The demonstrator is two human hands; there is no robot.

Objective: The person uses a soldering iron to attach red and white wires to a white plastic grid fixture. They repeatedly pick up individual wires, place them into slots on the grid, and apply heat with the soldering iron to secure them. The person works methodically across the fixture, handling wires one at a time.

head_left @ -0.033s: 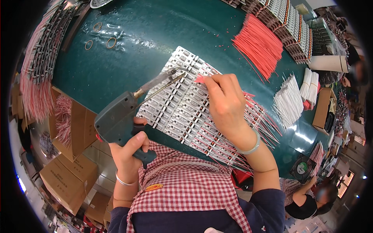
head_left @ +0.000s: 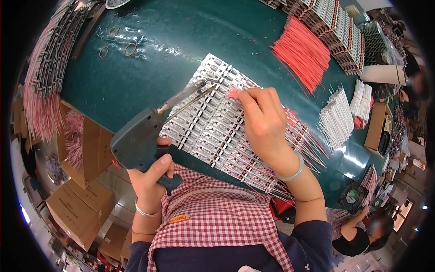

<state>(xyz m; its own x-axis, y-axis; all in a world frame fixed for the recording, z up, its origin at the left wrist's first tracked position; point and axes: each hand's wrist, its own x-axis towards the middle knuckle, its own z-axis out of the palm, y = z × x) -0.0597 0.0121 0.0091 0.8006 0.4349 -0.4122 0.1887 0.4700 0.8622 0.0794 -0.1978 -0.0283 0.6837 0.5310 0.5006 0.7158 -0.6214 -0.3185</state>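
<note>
My left hand (head_left: 154,174) is closed around the handle of a dark soldering gun (head_left: 138,136). Its metal tip and thin feed tube reach up and right to the upper part of a panel of small white-and-grey parts (head_left: 199,120) set in rows. Just right of the tip, my right hand (head_left: 263,113) pinches a small bunch of red wires (head_left: 233,92) above the panel. Red and white wires (head_left: 301,131) fan out from the panel's right side, partly under my right hand and wrist. The exact contact at the tip is too small to tell.
On the green table (head_left: 149,72) lie a red wire pile (head_left: 303,54), a white wire pile (head_left: 336,119) and several rubber bands (head_left: 130,49). Stacked panels (head_left: 333,31) stand far right; wired panels (head_left: 52,68) hang left. Cardboard boxes (head_left: 79,211) sit below left. A co-worker (head_left: 362,233) is at lower right.
</note>
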